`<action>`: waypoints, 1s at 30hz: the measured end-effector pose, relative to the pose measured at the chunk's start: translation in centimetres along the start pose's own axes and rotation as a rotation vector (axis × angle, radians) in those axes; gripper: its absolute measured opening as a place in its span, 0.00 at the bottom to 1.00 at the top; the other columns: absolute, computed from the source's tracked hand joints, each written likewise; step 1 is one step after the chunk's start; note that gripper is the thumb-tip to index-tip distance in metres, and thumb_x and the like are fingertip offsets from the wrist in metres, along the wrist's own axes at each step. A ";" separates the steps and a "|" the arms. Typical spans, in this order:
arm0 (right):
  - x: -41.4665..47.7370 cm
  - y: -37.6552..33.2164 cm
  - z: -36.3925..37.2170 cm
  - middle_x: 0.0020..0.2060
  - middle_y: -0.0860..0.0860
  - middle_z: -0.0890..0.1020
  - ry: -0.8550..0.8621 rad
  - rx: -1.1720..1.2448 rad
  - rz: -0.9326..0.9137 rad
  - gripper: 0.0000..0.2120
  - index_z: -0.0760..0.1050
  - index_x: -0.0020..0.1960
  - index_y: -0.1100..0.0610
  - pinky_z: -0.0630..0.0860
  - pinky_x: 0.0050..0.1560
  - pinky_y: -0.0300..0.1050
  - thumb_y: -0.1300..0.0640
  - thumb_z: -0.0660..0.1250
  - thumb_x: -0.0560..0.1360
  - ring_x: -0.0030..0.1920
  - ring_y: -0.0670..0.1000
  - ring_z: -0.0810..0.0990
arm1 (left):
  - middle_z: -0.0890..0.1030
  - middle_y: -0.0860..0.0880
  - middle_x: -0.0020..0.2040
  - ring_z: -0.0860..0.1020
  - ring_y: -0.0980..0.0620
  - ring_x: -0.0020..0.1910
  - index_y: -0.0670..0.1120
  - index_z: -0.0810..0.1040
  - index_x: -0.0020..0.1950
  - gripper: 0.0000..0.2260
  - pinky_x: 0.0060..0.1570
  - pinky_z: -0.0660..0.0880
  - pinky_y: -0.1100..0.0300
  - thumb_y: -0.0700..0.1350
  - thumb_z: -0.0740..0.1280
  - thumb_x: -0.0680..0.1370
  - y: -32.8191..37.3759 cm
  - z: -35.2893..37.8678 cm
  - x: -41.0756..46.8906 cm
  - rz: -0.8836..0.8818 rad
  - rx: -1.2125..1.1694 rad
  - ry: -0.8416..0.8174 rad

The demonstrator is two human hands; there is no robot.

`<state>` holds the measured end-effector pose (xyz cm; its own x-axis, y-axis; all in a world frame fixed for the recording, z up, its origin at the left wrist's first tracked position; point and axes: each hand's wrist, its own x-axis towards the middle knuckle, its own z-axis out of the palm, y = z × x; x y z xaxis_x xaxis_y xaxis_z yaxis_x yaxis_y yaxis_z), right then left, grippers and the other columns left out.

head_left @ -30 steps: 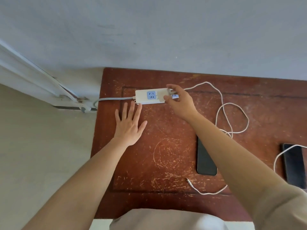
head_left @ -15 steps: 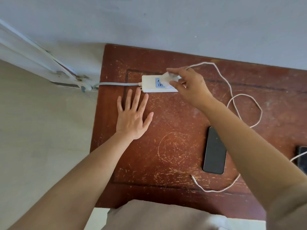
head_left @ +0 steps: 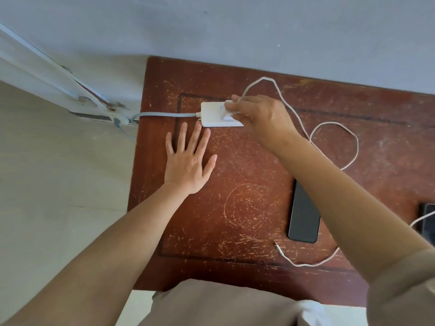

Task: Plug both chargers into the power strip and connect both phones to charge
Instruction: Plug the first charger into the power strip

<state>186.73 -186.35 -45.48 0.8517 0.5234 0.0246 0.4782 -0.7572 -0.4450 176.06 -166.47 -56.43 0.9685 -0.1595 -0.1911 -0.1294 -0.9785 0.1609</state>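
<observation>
A white power strip lies at the back of the scratched red-brown table. My right hand covers its right half and grips a white charger pressed against the strip's top. The charger's white cable loops to the right and ends loose near the front. My left hand lies flat and open just in front of the strip's left end. A black phone lies face up beside my right forearm. A second black phone shows at the right edge with a white cable across it.
The strip's grey cord runs left off the table toward a white frame by the wall. A grey wall stands right behind the table. Pale floor lies to the left.
My right hand has carried the charger from the strip's right end toward its left socket and pushed it down onto the strip. My left hand stays flat on the table.
</observation>
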 end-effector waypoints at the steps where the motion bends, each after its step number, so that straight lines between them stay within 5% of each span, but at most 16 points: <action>1: -0.3 0.0 0.2 0.57 0.59 0.86 0.014 -0.030 -0.019 0.12 0.83 0.61 0.60 0.82 0.52 0.58 0.64 0.68 0.79 0.57 0.61 0.85 | 0.55 0.45 0.83 0.51 0.39 0.81 0.51 0.52 0.82 0.31 0.75 0.47 0.33 0.65 0.44 0.82 0.0 0.0 0.0 0.001 -0.003 0.001; 7: -0.2 -0.7 1.9 0.60 0.66 0.83 -0.036 -0.128 -0.103 0.27 0.82 0.62 0.65 0.85 0.42 0.60 0.80 0.70 0.65 0.53 0.67 0.84 | 0.55 0.45 0.83 0.51 0.39 0.81 0.51 0.51 0.82 0.31 0.75 0.48 0.33 0.65 0.45 0.82 0.1 0.1 0.0 0.003 -0.004 -0.001; 19: -2.0 -0.3 2.9 0.69 0.70 0.74 -0.059 -0.070 -0.095 0.29 0.75 0.68 0.70 0.82 0.53 0.61 0.82 0.66 0.68 0.63 0.69 0.80 | 0.53 0.45 0.83 0.50 0.39 0.81 0.52 0.50 0.82 0.31 0.75 0.46 0.33 0.65 0.43 0.82 0.1 0.2 0.0 -0.006 0.011 -0.019; 26: -2.2 -1.2 2.3 0.78 0.59 0.66 -0.147 -0.191 0.014 0.33 0.66 0.77 0.57 0.84 0.46 0.58 0.73 0.65 0.75 0.69 0.63 0.75 | 0.44 0.45 0.83 0.41 0.39 0.81 0.52 0.43 0.82 0.34 0.75 0.41 0.33 0.67 0.36 0.79 0.2 -1.6 0.5 -0.014 0.056 -0.186; 30: -4.8 -1.4 1.1 0.82 0.59 0.54 -0.184 -0.290 0.093 0.36 0.57 0.81 0.49 0.74 0.29 0.46 0.68 0.64 0.78 0.66 0.63 0.77 | 0.43 0.46 0.84 0.43 0.40 0.81 0.51 0.46 0.82 0.31 0.76 0.47 0.34 0.63 0.47 0.82 0.5 -3.4 0.9 -0.019 0.070 -0.257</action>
<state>181.79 -187.39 -46.00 0.8542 0.4886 -0.1780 0.4637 -0.8706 -0.1646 177.55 -166.64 -53.19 0.8865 -0.1601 -0.4342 -0.1346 -0.9869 0.0890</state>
